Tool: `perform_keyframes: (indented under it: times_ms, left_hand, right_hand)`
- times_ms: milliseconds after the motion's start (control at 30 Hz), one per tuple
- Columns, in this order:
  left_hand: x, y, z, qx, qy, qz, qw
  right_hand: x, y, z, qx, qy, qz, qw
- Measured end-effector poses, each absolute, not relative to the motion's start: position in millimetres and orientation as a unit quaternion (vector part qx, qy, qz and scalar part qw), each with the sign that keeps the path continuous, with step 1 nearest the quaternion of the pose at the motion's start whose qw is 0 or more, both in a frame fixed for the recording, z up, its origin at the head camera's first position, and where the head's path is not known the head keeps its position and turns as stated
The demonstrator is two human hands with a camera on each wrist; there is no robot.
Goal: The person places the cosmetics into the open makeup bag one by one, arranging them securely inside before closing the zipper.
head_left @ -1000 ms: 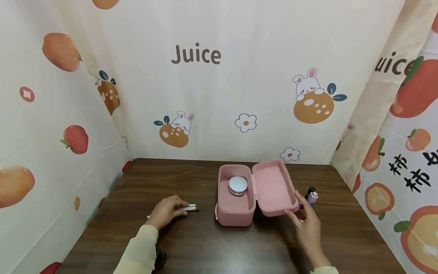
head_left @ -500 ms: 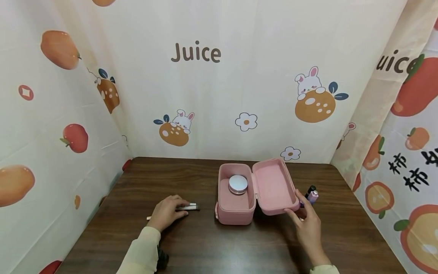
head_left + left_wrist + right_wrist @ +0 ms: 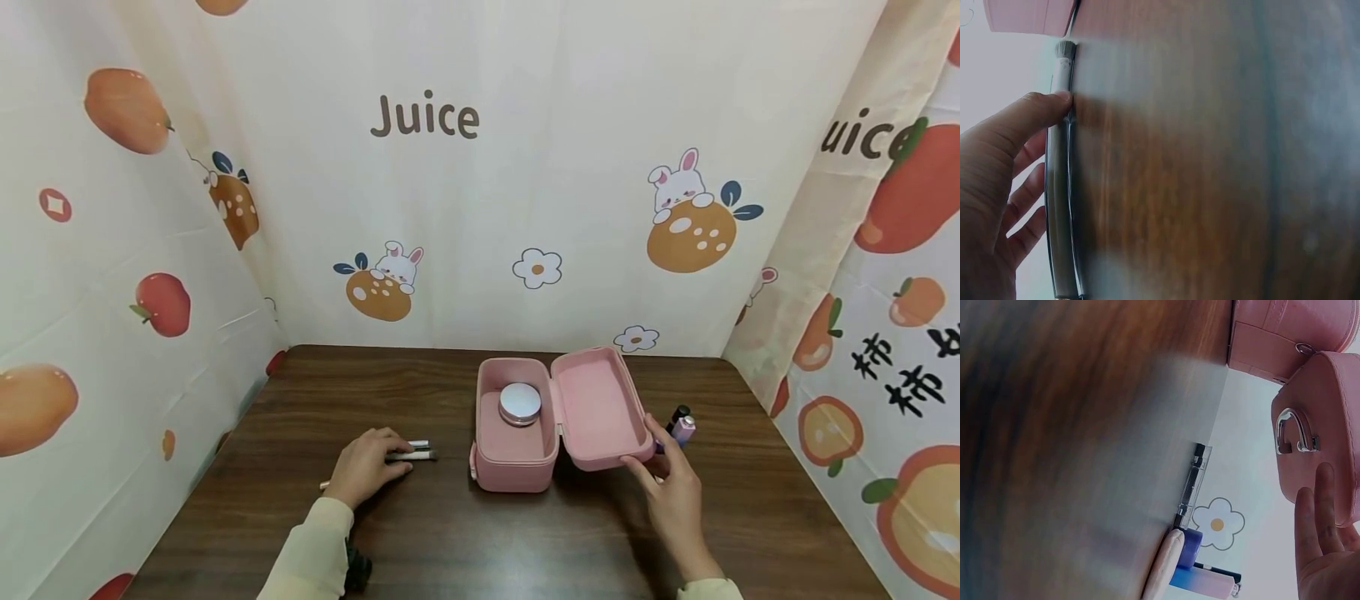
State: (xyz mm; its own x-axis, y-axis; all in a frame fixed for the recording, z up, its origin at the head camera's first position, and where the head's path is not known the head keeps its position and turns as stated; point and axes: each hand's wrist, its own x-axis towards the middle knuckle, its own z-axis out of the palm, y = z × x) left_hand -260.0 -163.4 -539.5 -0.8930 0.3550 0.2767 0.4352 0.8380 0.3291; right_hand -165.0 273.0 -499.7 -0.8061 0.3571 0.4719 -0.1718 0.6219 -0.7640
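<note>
My left hand is low over the table at left, pinching makeup brushes that lie side by side. In the left wrist view the thumb presses near a brush's bristle end, and the other fingers are behind the handles. The pink cosmetic case stands open in the middle with a round silver-topped compact inside. My right hand holds the near right corner of its lid, which is swung out to the right. In the right wrist view two fingers lie against the lid's outer face near a metal handle.
Behind the right hand stand a black-capped item and a pink-purple bottle. The right wrist view also has a clear-cased stick, a purple container and a pale flat pad. Printed curtains border the wooden table.
My left hand has shifted slightly, and the brush ends now show a little further right and spread apart. The right hand and lid stay put.
</note>
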Motion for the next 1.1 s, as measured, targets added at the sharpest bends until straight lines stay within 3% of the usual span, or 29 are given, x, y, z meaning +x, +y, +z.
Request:
perform_keyframes:
  times_ms: [800,1100]
  left_hand:
    - [-259.5,-154.7,-536.5,-0.179,-0.957,-0.209,0.096]
    - [-263.0,-145.2,-512.2,-0.16,-0.939,-0.289,0.095]
  right_hand:
    - [-164.8,273.1,-502.3,-0.056,-0.843,0.441,0.302]
    - [-164.6,273.2,-501.5,-0.058,-0.843,0.445,0.297]
